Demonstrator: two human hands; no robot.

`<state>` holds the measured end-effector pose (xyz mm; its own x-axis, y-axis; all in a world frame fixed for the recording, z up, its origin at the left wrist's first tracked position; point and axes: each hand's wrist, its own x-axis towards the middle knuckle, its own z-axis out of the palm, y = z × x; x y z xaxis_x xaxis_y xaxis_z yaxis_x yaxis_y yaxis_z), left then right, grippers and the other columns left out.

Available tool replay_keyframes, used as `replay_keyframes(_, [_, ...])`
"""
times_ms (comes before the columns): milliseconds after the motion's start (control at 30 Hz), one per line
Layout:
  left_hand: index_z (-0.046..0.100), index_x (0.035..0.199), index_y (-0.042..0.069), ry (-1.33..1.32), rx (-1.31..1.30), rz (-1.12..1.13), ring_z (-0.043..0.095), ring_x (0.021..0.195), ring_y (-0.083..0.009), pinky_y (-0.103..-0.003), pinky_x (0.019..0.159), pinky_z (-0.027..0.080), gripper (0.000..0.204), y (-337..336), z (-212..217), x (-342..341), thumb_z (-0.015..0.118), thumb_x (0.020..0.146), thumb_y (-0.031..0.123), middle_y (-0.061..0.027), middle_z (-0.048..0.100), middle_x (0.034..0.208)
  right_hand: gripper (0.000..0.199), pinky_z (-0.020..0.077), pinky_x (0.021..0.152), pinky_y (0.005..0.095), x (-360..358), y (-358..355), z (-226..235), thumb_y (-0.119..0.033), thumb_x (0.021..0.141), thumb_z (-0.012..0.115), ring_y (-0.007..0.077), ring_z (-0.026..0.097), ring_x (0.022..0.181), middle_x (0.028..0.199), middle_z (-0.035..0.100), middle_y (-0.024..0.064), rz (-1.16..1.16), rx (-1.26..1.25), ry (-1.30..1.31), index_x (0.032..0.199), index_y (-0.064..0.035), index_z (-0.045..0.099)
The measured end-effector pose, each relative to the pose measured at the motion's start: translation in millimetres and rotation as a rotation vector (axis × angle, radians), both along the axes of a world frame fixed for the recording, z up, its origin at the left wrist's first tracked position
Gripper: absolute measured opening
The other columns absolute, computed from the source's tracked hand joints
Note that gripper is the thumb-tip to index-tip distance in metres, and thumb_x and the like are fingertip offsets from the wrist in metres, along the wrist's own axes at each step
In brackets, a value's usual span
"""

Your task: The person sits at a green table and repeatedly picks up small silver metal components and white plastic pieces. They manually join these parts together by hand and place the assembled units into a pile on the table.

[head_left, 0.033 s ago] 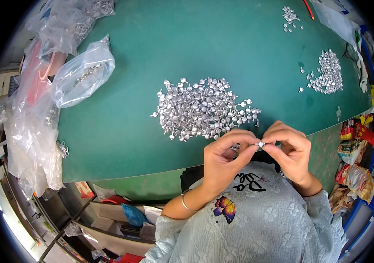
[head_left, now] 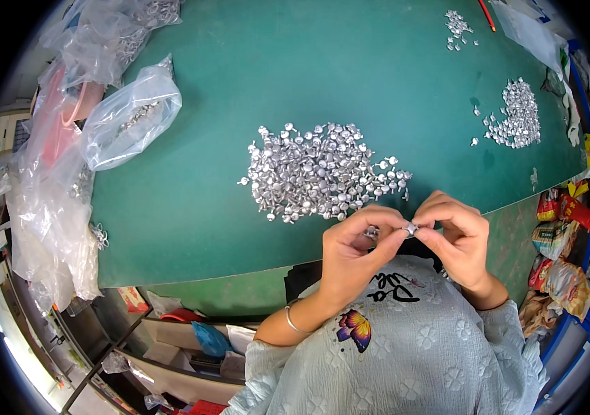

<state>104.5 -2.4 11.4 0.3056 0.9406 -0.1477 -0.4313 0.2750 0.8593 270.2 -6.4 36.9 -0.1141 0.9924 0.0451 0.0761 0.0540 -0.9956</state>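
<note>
Just off the table's near edge, my left hand (head_left: 351, 252) and my right hand (head_left: 462, 238) meet fingertip to fingertip. Both pinch one small silvery metal piece (head_left: 411, 228) between thumb and forefinger. More metal bits (head_left: 371, 233) show in the curl of my left hand. In front of my hands lies a broad heap of silvery rivet-like pieces (head_left: 315, 169) with round heads and short stems. The held piece is too small for its exact shape to be told.
The green table (head_left: 205, 221) carries a smaller heap of metal pieces (head_left: 516, 114) at right and a few more (head_left: 457, 29) at far right. A clear plastic bag (head_left: 135, 117) with metal parts lies at left, beside more plastic bags (head_left: 52, 221). Coloured packets (head_left: 561, 283) stand beyond the right edge.
The small metal piece looks slightly turned between my fingertips. My hands and the heaps stay in practically the same place.
</note>
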Motion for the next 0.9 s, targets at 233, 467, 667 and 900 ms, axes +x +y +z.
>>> replay_keyframes(233, [0.053,0.093,0.002,-0.543,-0.422,-0.182,0.054,0.081,-0.0122,-0.026,0.068,0.044,0.006,4.4,-14.4,-4.0,0.05,0.089,0.005,-0.0108,0.059,0.096,0.008,0.0383,0.058,0.0238,14.9,18.1,-20.2,0.001,0.078,0.065,0.0128,0.05,0.066,0.078,0.062,0.0058,-0.215,0.071,-0.43,0.086,0.0004,0.064])
replay_keyframes(467, [0.056,0.101,0.0,-0.341,-0.384,-0.151,0.054,0.078,-0.012,-0.025,0.068,0.044,0.014,-1.4,-24.1,-4.6,0.048,0.092,0.008,-0.009,0.06,0.096,0.015,0.0405,0.072,0.0336,13.6,27.8,-40.0,-0.001,0.069,0.07,0.0249,0.053,0.076,0.08,0.06,0.008,-0.205,0.213,-0.743,0.083,-0.0019,0.065])
replay_keyframes(667, [0.058,0.11,-0.002,0.017,-0.253,-0.032,0.05,0.074,-0.0077,-0.02,0.064,0.041,0.023,1.6,-12.3,5.1,0.056,0.087,0.001,-0.0057,0.059,0.093,0.013,0.044,0.068,0.031,10.1,16.0,-19.7,0.004,0.071,0.067,0.0223,0.055,0.076,0.08,0.062,0.0097,-0.139,0.158,-0.487,0.083,0.0003,0.065])
replay_keyframes(900, [0.062,0.103,-0.002,0.005,-0.149,0.003,0.05,0.078,-0.0029,-0.015,0.059,0.04,0.019,-0.1,-9.6,12.1,0.062,0.085,-0.002,-0.0014,0.061,0.092,0.017,0.0434,0.067,0.0311,3.9,8.1,3.0,0.005,0.068,0.069,0.0226,0.054,0.076,0.082,0.061,0.0092,-0.052,0.232,-0.515,0.084,0.0002,0.067])
